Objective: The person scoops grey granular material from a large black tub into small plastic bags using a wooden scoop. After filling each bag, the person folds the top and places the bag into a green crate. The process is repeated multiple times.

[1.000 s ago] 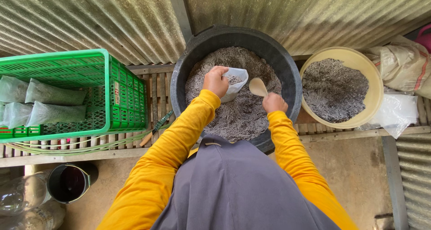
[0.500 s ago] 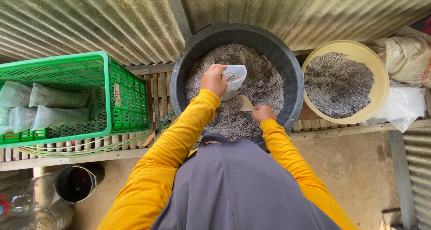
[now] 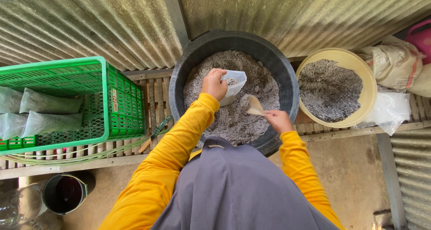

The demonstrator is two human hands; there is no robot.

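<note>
My left hand (image 3: pixel 213 83) holds a clear plastic bag (image 3: pixel 234 85) open over a big black tub (image 3: pixel 188 64) full of grey soil mix (image 3: pixel 233 122). Some grey mix lies inside the bag. My right hand (image 3: pixel 278 121) grips the handle of a small pale scoop (image 3: pixel 252 105) loaded with the mix, just below and to the right of the bag's mouth. Both hands are above the tub, and yellow sleeves cover my arms.
A green plastic crate (image 3: pixel 116 99) at the left holds filled clear bags (image 3: pixel 47 105). A yellow basin (image 3: pixel 369 95) of grey mix sits right of the tub, with sacks (image 3: pixel 395 64) beyond it. A small dark bucket (image 3: pixel 67 193) stands on the floor at lower left. Corrugated metal sheets lie behind.
My right hand drew the scoop down into the soil, then lifted it loaded toward the bag. My left hand kept the bag almost still.
</note>
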